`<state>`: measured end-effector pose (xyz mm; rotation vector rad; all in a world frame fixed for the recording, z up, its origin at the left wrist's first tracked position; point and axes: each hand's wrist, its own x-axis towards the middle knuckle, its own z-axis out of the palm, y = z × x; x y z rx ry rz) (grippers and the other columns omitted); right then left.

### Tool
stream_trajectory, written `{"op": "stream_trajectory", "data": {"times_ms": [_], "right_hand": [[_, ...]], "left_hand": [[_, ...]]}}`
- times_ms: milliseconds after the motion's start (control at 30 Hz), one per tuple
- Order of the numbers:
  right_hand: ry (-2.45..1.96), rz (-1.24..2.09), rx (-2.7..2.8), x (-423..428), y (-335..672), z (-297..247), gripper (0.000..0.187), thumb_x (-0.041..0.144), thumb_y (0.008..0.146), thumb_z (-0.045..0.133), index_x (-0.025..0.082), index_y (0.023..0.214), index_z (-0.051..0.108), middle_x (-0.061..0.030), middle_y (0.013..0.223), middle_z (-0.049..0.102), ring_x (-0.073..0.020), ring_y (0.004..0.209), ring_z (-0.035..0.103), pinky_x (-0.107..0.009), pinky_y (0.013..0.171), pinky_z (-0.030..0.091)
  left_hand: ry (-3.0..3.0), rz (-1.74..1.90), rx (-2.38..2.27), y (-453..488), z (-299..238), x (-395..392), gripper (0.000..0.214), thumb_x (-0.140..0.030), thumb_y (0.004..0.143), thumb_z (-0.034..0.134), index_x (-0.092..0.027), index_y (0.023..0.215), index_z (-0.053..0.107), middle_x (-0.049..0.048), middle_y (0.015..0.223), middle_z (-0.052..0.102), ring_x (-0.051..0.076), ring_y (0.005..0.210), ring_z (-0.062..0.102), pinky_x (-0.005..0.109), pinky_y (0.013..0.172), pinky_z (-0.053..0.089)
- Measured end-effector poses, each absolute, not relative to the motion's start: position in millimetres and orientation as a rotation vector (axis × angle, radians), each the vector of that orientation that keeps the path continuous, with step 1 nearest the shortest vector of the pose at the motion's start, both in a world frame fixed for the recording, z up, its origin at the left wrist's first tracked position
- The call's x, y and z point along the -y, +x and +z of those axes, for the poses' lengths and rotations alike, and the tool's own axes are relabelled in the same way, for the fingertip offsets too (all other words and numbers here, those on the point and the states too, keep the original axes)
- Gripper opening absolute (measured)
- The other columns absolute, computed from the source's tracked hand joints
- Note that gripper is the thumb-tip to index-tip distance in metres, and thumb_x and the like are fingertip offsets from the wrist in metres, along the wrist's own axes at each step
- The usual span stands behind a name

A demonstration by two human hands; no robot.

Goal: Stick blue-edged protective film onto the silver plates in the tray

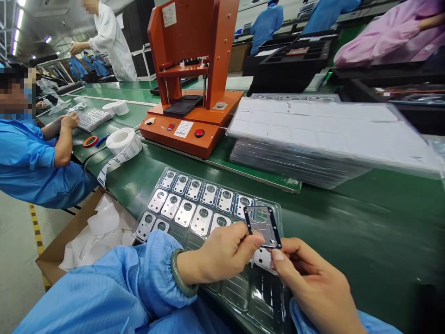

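My left hand [222, 253] and my right hand [313, 283] both pinch a small flat metal plate with a dark rim [262, 226], held just above a clear plastic tray [239, 294]. The tray lies on the green belt in front of me. Its far rows hold several silver metal plates [194, 204]; its near pockets look empty. My left wrist wears a green bangle [181, 278] under a blue sleeve.
An orange press machine [193, 74] stands behind the tray. A stack of clear trays [323, 139] lies at the right. A label roll [121, 141] and tape sit left. A seated person in blue [31, 157] works at the left; a cardboard box of paper scraps [93, 232] is below.
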<state>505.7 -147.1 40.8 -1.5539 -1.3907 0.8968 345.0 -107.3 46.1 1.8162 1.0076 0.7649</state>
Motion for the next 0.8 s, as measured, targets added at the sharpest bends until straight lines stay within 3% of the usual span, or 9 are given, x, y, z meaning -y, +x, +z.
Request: {"op": "stream_trajectory", "data": {"times_ms": [300,800], "right_hand": [[-1.556,0.950,1.350,143.3,505.2,44.9,0.040,0.056,0.079,0.053,0.017,0.069,0.057,-0.0026,0.059,0.055,-0.0103,0.050,0.049,-0.021,0.050,0.044],[-1.516,0.916,1.104,140.1,500.6,41.6,0.045,0.058,0.080,0.055,0.015,0.069,0.056,0.0007,0.059,0.054,-0.0057,0.048,0.045,-0.019,0.050,0.039]], "left_hand": [[1.705,0.820,-1.144,346.2,43.4,105.5,0.043,-0.050,0.088,0.043,-0.016,0.063,0.038,-0.0014,0.058,0.039,0.008,0.056,0.033,0.024,0.054,0.025],[1.630,0.605,-1.293,341.3,43.6,100.6,0.045,-0.056,0.087,0.041,-0.016,0.069,0.047,-0.0028,0.054,0.056,0.008,0.046,0.051,0.021,0.055,0.038]]}}
